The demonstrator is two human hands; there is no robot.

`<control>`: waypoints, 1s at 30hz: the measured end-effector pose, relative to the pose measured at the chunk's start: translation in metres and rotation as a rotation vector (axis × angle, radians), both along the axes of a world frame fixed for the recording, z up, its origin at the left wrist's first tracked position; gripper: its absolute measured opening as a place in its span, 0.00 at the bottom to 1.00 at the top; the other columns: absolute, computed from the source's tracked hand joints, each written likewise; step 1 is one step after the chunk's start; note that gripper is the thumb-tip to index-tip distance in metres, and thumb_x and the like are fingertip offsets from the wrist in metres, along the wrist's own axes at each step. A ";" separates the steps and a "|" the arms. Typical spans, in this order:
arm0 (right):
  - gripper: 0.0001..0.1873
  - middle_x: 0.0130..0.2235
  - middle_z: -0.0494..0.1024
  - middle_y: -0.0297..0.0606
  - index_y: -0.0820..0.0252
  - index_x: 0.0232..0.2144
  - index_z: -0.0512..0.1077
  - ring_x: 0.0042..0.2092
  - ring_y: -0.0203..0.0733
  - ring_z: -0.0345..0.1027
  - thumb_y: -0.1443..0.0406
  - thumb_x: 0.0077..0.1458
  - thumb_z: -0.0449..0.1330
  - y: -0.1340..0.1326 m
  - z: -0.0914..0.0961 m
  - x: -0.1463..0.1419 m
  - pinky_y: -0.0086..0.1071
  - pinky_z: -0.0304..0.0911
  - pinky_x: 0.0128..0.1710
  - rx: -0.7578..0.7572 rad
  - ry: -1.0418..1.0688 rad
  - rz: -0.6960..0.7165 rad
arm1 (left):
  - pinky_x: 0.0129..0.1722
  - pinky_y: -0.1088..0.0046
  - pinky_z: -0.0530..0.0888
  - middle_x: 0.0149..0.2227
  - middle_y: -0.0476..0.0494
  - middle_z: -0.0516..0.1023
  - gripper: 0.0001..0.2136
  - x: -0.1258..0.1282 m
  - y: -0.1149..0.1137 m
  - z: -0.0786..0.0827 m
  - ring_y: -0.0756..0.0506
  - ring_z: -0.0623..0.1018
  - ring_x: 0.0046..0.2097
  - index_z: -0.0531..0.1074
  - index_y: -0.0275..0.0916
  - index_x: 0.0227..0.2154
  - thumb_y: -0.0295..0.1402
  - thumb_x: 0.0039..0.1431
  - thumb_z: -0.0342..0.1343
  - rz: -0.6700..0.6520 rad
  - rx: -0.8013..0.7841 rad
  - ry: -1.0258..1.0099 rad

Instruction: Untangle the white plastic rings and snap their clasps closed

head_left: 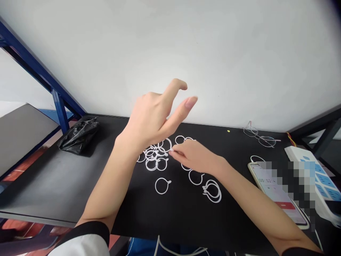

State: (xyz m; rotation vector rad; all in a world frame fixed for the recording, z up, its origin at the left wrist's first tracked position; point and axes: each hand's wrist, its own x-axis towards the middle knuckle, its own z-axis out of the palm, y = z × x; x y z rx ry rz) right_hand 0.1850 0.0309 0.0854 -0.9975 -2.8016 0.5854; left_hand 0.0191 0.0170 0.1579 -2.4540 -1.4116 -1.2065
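Observation:
My left hand is raised above the black table, thumb and index finger apart, with nothing visible between them. Lower and to the right, my right hand pinches the small tab of a white ring with thumb and fingertips. Several more thin white rings with tabs lie in an overlapping pile, partly behind my left hand and wrist. One single white ring lies apart in front of the pile. Under and beside my right hand lie other rings, including an overlapping group near my forearm.
A crumpled black plastic bag lies at the left of the black table. On the right are wire-framed glasses, a phone with a cable and a white power strip. A pale wall rises behind.

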 end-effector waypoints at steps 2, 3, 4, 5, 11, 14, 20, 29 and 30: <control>0.21 0.19 0.58 0.29 0.60 0.19 0.55 0.22 0.31 0.47 0.64 0.65 0.47 -0.001 -0.015 -0.008 0.30 0.42 0.26 0.027 -0.093 0.046 | 0.22 0.73 0.57 0.13 0.58 0.53 0.21 0.000 0.000 -0.001 0.51 0.57 0.16 0.68 0.38 0.45 0.47 0.69 0.36 -0.033 -0.006 0.013; 0.20 0.19 0.59 0.30 0.61 0.20 0.57 0.23 0.31 0.47 0.64 0.65 0.47 -0.002 -0.020 -0.012 0.30 0.42 0.25 0.042 -0.130 0.059 | 0.21 0.73 0.57 0.13 0.57 0.53 0.21 0.000 0.000 -0.001 0.52 0.57 0.15 0.68 0.38 0.44 0.47 0.69 0.36 -0.053 -0.013 0.020; 0.19 0.20 0.60 0.31 0.61 0.21 0.59 0.23 0.32 0.48 0.64 0.65 0.47 -0.002 -0.025 -0.014 0.30 0.42 0.25 0.057 -0.159 0.066 | 0.21 0.73 0.56 0.13 0.57 0.54 0.21 0.001 0.000 -0.002 0.52 0.57 0.15 0.69 0.38 0.42 0.47 0.69 0.36 -0.072 -0.017 0.026; 0.18 0.21 0.61 0.31 0.61 0.22 0.61 0.23 0.32 0.49 0.63 0.65 0.46 -0.003 -0.029 -0.016 0.30 0.41 0.25 0.074 -0.183 0.065 | 0.21 0.73 0.56 0.13 0.57 0.54 0.21 0.001 0.000 -0.002 0.52 0.56 0.15 0.69 0.38 0.41 0.47 0.69 0.36 -0.086 -0.019 0.029; 0.16 0.23 0.67 0.33 0.62 0.32 0.67 0.22 0.33 0.53 0.62 0.67 0.45 -0.002 -0.035 -0.020 0.30 0.40 0.24 0.104 -0.252 0.053 | 0.20 0.73 0.55 0.13 0.58 0.52 0.20 0.004 0.001 -0.004 0.52 0.55 0.15 0.69 0.39 0.36 0.47 0.69 0.37 -0.116 -0.011 0.041; 0.14 0.24 0.69 0.34 0.62 0.34 0.67 0.22 0.34 0.55 0.60 0.66 0.47 -0.003 -0.033 -0.020 0.30 0.41 0.24 0.076 -0.235 0.052 | 0.20 0.73 0.55 0.13 0.58 0.52 0.20 0.004 0.001 -0.003 0.52 0.55 0.15 0.69 0.39 0.36 0.46 0.69 0.37 -0.115 -0.018 0.042; 0.12 0.26 0.71 0.34 0.62 0.30 0.70 0.26 0.35 0.61 0.62 0.62 0.52 -0.016 -0.015 -0.017 0.29 0.46 0.26 -0.056 -0.244 0.120 | 0.20 0.73 0.54 0.13 0.58 0.51 0.20 0.004 0.001 -0.003 0.53 0.54 0.15 0.68 0.39 0.35 0.46 0.69 0.37 -0.129 -0.014 0.042; 0.03 0.30 0.73 0.38 0.63 0.29 0.71 0.30 0.40 0.68 0.67 0.53 0.60 -0.032 -0.011 -0.019 0.29 0.47 0.24 -0.130 -0.437 0.316 | 0.20 0.73 0.54 0.13 0.58 0.50 0.20 0.003 0.001 -0.002 0.53 0.54 0.15 0.68 0.39 0.34 0.46 0.69 0.37 -0.129 -0.013 0.034; 0.04 0.29 0.73 0.38 0.63 0.28 0.70 0.30 0.39 0.68 0.69 0.55 0.58 -0.033 -0.014 -0.021 0.30 0.46 0.24 -0.112 -0.437 0.318 | 0.20 0.73 0.54 0.13 0.58 0.51 0.20 0.003 0.001 -0.002 0.53 0.54 0.15 0.68 0.39 0.34 0.46 0.69 0.37 -0.129 -0.013 0.035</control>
